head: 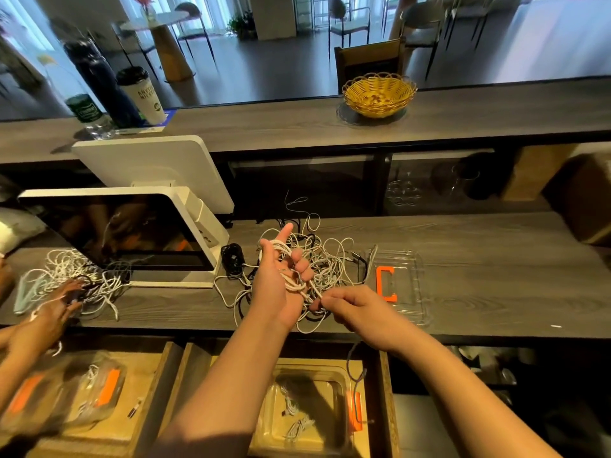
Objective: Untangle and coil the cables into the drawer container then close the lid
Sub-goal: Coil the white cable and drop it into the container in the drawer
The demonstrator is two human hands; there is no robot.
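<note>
A tangle of white and black cables [330, 259] lies on the grey wooden counter. My left hand [281, 279] is raised palm up above it, with loops of a white cable [291, 282] wound round its fingers. My right hand [350, 305] pinches the same white cable just right of the left palm. A clear lid with an orange clip [400, 285] lies flat on the counter to the right of the tangle. Below, in an open wooden drawer, sits the clear container [340, 385] with a few coiled white cables inside and an orange latch on its right side.
A white point-of-sale screen [132, 233] stands left of the tangle. Another person's hands [59, 305] work a second cable pile at far left, above a second drawer container [66, 395]. A yellow basket [378, 94], cup and bottles stand on the upper shelf.
</note>
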